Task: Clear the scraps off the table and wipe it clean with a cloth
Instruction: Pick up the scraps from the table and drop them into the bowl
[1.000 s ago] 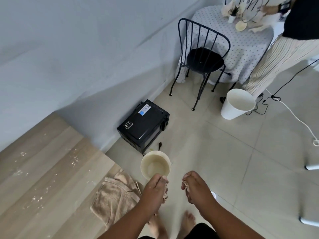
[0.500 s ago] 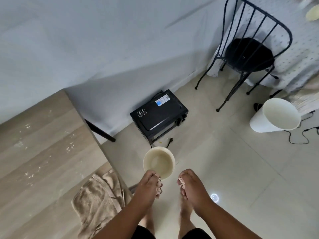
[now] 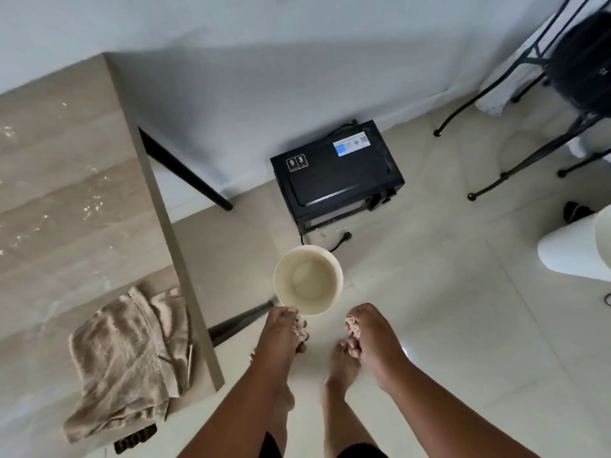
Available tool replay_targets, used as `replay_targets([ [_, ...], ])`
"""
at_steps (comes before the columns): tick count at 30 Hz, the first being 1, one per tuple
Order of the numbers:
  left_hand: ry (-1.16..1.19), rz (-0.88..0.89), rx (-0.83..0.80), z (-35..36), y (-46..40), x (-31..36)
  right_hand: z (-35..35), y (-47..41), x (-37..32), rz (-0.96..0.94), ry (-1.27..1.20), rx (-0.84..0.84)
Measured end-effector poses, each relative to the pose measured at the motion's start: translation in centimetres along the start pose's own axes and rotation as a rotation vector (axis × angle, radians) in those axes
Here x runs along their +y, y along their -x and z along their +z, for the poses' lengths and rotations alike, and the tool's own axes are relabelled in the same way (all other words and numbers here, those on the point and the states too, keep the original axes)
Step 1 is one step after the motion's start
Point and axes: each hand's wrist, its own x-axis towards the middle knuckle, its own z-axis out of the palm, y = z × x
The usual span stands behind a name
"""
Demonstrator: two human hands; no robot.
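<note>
My left hand (image 3: 284,332) and my right hand (image 3: 367,332) are both closed around pale scraps, held side by side above the floor just short of a small cream bin (image 3: 309,279) standing on the tiles. The wooden table (image 3: 66,193) fills the left side, with white crumbs (image 3: 92,206) scattered over its far part. A crumpled beige cloth (image 3: 129,361) lies at the table's near right corner, to the left of my left hand.
A black microwave (image 3: 337,173) sits on the floor by the wall behind the bin, its plug lying loose. A black wire chair (image 3: 542,94) stands at the upper right, and a larger white bin (image 3: 575,249) at the right edge. My bare feet show under my hands.
The view has tilted down and swung left, so the chair and white bin slid to the right edge. My hands stay closed on scraps by the cream bin.
</note>
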Motion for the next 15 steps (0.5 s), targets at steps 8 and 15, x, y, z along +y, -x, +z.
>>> replay_targets([
  [8, 0.163, -0.062, 0.062, 1.0, -5.9, -3.2, 2.0, -6.8, 1.5, 0.091, -0.168, 0.049],
  [15, 0.208, -0.075, 0.058, 1.7, -10.8, -5.5, 3.6, -13.0, 2.6, 0.062, -0.143, 0.020],
])
